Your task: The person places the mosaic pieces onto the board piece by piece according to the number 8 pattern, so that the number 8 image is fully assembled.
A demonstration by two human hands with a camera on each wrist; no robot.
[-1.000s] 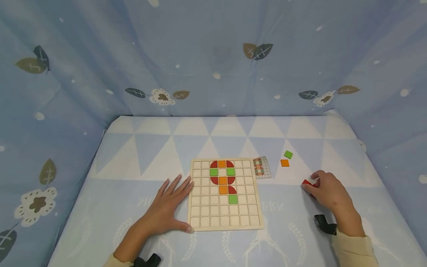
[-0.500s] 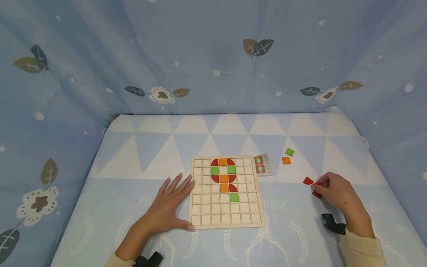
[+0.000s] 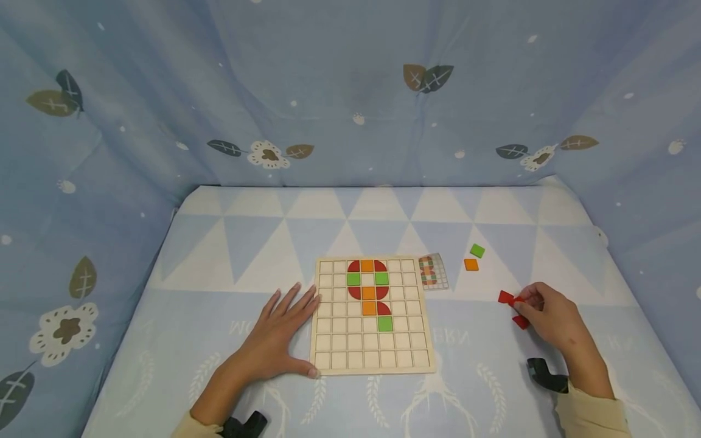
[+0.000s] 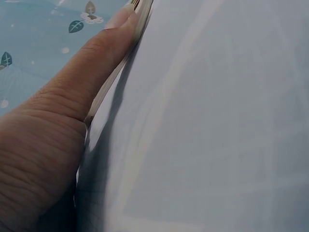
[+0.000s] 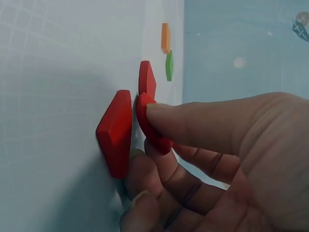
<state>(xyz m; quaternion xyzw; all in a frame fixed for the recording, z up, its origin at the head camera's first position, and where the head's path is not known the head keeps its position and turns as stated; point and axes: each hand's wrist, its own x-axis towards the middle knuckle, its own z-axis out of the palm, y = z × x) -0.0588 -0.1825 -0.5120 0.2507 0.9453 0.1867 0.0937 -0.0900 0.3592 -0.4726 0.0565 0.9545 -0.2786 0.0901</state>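
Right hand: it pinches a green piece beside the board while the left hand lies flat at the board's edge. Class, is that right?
Not quite. The right hand pinches a red piece, not a green one; the right wrist view shows it. The left hand does lie flat at the board.

The person's left hand lies flat, palm down, fingers straight and spread, thumb stretched out sideways, the forearm running back toward the body. The right hand sits well apart on the other side, knuckles up, fingers curled inward and thumb and forefinger pinched together, a pale sleeve at its wrist.
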